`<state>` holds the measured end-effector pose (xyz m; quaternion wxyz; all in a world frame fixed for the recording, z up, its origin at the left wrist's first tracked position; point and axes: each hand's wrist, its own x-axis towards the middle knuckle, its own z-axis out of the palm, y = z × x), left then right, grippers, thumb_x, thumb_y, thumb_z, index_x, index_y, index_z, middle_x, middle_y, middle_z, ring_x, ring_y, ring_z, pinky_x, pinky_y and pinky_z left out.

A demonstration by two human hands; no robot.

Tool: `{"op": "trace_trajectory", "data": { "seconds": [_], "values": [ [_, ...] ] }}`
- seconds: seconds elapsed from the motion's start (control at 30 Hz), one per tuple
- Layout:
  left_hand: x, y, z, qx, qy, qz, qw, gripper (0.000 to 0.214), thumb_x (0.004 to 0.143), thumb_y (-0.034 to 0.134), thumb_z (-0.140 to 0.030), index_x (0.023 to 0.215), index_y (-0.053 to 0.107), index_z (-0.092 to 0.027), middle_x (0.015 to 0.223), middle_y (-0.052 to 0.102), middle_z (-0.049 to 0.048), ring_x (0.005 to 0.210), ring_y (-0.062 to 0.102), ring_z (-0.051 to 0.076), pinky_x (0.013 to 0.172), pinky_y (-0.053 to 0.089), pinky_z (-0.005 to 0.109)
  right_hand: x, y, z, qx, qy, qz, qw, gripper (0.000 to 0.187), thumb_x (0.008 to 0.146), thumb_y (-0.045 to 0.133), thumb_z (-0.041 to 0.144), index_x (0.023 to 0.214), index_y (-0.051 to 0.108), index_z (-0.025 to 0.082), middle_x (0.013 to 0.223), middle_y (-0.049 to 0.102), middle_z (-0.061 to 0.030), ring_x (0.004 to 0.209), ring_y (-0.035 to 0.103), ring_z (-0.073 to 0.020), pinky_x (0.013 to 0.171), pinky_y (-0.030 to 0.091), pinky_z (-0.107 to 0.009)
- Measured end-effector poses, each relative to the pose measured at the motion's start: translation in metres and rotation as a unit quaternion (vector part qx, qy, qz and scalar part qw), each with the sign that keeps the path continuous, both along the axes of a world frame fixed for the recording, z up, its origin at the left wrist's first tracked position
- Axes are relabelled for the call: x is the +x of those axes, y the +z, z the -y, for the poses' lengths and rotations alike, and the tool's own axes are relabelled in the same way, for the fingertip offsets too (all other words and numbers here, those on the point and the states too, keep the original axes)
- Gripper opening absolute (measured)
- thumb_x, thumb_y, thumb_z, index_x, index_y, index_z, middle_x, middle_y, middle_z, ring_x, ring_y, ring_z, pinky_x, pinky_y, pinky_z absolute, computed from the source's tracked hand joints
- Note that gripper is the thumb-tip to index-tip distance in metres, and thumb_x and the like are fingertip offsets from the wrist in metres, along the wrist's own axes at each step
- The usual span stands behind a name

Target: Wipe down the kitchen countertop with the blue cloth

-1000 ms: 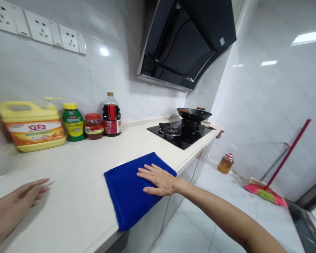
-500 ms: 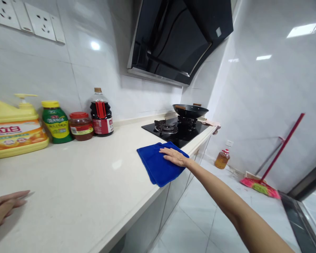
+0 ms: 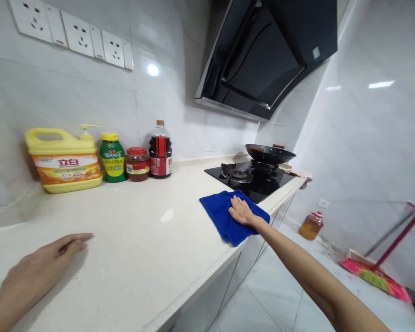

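A blue cloth (image 3: 224, 216) lies spread on the white counter (image 3: 134, 258), close to the stove, and its near corner reaches the counter's front edge. My right hand (image 3: 241, 211) rests flat on top of it, fingers extended and not wrapped round the fabric. At the lower left, my left hand (image 3: 44, 265) is over the counter with its fingers stretched forward, holding nothing. Whether it touches the surface I cannot tell.
Along the wall stand a yellow detergent jug (image 3: 65, 159), a green bottle (image 3: 112, 159), a red-lidded jar (image 3: 137, 164) and a dark sauce bottle (image 3: 160, 152). A wok (image 3: 271, 155) sits on the black gas stove (image 3: 249, 182) under a range hood (image 3: 266, 60). An oil jug (image 3: 311, 226) and broom (image 3: 376, 274) are on the floor.
The view has turned left, so more of the left hand and detergent jug shows. My right hand remains flat on the cloth, its fingers now pointing more toward the wall.
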<state>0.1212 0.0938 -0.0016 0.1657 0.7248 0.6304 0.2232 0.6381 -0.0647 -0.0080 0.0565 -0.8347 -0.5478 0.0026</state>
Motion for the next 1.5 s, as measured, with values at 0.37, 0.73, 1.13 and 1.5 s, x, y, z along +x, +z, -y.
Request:
{"op": "trace_trajectory", "data": {
  "seconds": [0.37, 0.73, 1.13, 1.5],
  "values": [
    [0.009, 0.010, 0.007, -0.074, 0.034, -0.081, 0.993, 0.065, 0.085, 0.014, -0.067, 0.125, 0.060, -0.045, 0.124, 0.065, -0.0075, 0.122, 0.053, 0.033, 0.101, 0.041, 0.048, 0.017, 0.000, -0.094, -0.015, -0.018, 0.019, 1.000, 0.066, 0.099, 0.022, 0.041, 0.152, 0.027, 0.001, 0.161, 0.018, -0.0199, 0.150, 0.015, -0.0291, 0.119, 0.013, -0.043],
    [0.023, 0.023, 0.024, -0.090, 0.054, -0.110, 0.988, 0.057, 0.089, 0.017, -0.058, 0.123, 0.061, -0.043, 0.128, 0.061, 0.0008, 0.111, 0.057, 0.034, 0.086, 0.047, 0.045, -0.041, 0.008, -0.118, -0.023, 0.000, 0.036, 0.999, 0.065, 0.099, 0.023, 0.038, 0.149, 0.030, -0.003, 0.159, 0.024, -0.0240, 0.147, 0.020, -0.0350, 0.118, 0.018, -0.048],
    [0.030, 0.031, 0.032, -0.060, 0.033, -0.069, 0.995, 0.049, 0.090, 0.029, -0.046, 0.119, 0.068, -0.037, 0.130, 0.063, 0.0037, 0.115, 0.057, 0.035, 0.092, 0.047, 0.049, -0.177, 0.014, -0.087, -0.038, 0.139, 0.030, 0.989, 0.066, 0.101, 0.018, 0.049, 0.159, 0.011, 0.017, 0.164, 0.012, -0.0147, 0.150, 0.009, -0.0339, 0.118, 0.009, -0.053],
    [0.024, 0.027, 0.038, -0.029, -0.017, -0.057, 0.998, 0.047, 0.090, 0.032, -0.043, 0.120, 0.067, -0.034, 0.130, 0.063, 0.0024, 0.115, 0.057, 0.031, 0.097, 0.045, 0.044, -0.228, 0.014, 0.005, -0.014, 0.218, -0.006, 0.976, 0.083, 0.096, 0.024, 0.070, 0.158, 0.017, 0.014, 0.163, 0.010, -0.0182, 0.150, 0.003, -0.0371, 0.120, 0.004, -0.054]
  ]
}}
